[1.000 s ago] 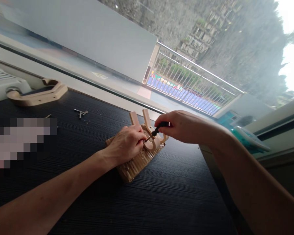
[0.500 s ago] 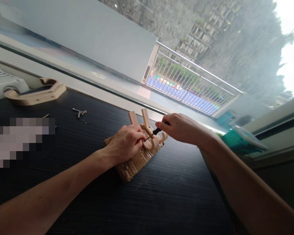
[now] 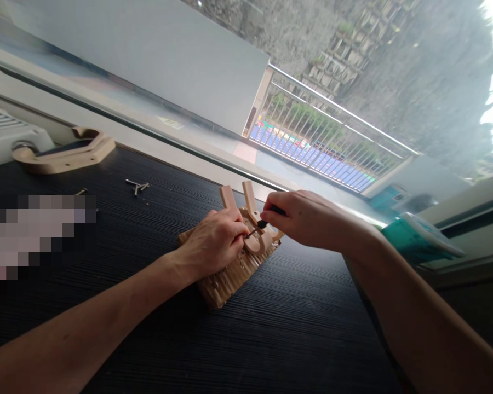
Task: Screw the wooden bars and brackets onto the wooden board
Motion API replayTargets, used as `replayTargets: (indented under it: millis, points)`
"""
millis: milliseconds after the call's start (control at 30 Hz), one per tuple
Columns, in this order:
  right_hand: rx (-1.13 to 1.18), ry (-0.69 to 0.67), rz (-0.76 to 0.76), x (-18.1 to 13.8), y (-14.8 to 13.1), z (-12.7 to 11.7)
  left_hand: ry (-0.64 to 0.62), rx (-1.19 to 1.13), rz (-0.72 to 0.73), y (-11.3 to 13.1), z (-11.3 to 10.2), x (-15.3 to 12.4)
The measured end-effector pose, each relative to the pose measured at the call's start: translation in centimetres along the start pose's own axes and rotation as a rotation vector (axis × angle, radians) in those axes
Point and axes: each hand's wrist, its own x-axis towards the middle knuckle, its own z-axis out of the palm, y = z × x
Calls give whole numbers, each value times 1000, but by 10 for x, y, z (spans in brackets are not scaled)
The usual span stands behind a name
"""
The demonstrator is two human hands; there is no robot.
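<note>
A light wooden assembly (image 3: 234,273) with two U-shaped prongs (image 3: 246,202) lies near the far edge of a black ribbed table (image 3: 271,339). My left hand (image 3: 213,241) is closed on top of the assembly, its fingers pinched where the tool's tip meets the wood; what they pinch is too small to make out. My right hand (image 3: 304,219) is closed on a small screwdriver with a black handle (image 3: 267,219), its thin shaft angled down and left into the wood beside my left fingers.
Several loose screws (image 3: 136,187) lie on the table at the back left. A second curved wooden part (image 3: 66,156) rests farther left beside a white appliance (image 3: 4,137). A teal box (image 3: 419,238) sits off the table's right edge. A window runs behind the table.
My hands have stayed on the wooden assembly. My right hand has turned slightly on the screwdriver handle. The camera has shifted a little.
</note>
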Motion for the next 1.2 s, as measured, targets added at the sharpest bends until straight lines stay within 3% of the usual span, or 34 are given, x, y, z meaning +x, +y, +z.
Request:
replayTargets:
  millis: [233, 633, 1033, 1200]
  points:
    - [-37, 11, 66, -3, 3, 2, 25, -17, 42, -3, 2, 0]
    - [25, 46, -44, -2, 6, -2, 6, 3, 3, -1, 2, 0]
    - [-24, 58, 102, -2, 0, 2, 18, 6, 28, -2, 2, -1]
    - [31, 57, 14, -6, 7, -4, 20, -15, 14, -2, 1, -1]
